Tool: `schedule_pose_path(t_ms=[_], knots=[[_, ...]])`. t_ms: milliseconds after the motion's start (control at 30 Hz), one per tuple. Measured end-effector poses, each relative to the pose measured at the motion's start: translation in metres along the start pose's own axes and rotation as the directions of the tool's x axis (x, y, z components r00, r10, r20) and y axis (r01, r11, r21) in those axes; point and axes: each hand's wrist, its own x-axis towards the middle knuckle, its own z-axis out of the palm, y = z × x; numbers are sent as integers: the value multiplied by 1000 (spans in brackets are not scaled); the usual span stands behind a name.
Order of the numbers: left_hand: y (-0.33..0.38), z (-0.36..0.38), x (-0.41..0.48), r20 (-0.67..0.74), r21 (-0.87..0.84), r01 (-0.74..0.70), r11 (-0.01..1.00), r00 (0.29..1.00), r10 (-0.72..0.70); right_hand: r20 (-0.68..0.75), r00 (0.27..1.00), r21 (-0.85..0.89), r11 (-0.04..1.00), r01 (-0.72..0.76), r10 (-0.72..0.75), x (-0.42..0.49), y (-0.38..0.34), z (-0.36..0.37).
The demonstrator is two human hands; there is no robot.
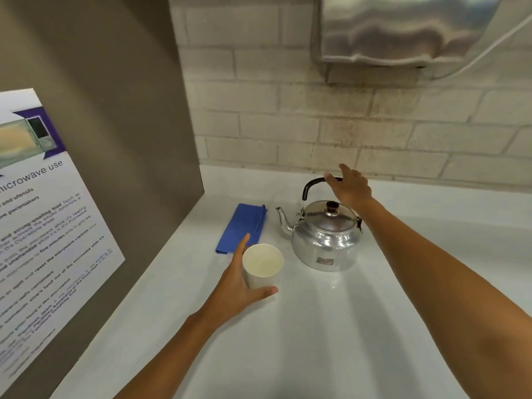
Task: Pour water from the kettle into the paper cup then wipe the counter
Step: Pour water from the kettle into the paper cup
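Shiny metal kettle (326, 240), lid on, black handle

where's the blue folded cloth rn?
In the head view, the blue folded cloth lies flat on the white counter, left of the silver metal kettle and just behind the white paper cup.

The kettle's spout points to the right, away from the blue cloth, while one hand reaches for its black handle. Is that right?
Not quite. In the head view the kettle has its spout pointing left, toward the blue cloth. The rest holds: the right hand reaches for the black handle.
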Motion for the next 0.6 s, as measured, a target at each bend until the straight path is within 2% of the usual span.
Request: schedule_pose_path(t_ms=[200,600], knots=[[-2,2,0,-21,-7,-9,1000,1000,9,-46,999,201,979,-19,29,4,1,-6],[-2,5,3,-15,-39,1,999,1000,-1,-192,980,105,994,-37,57,-21,-9,-7]])
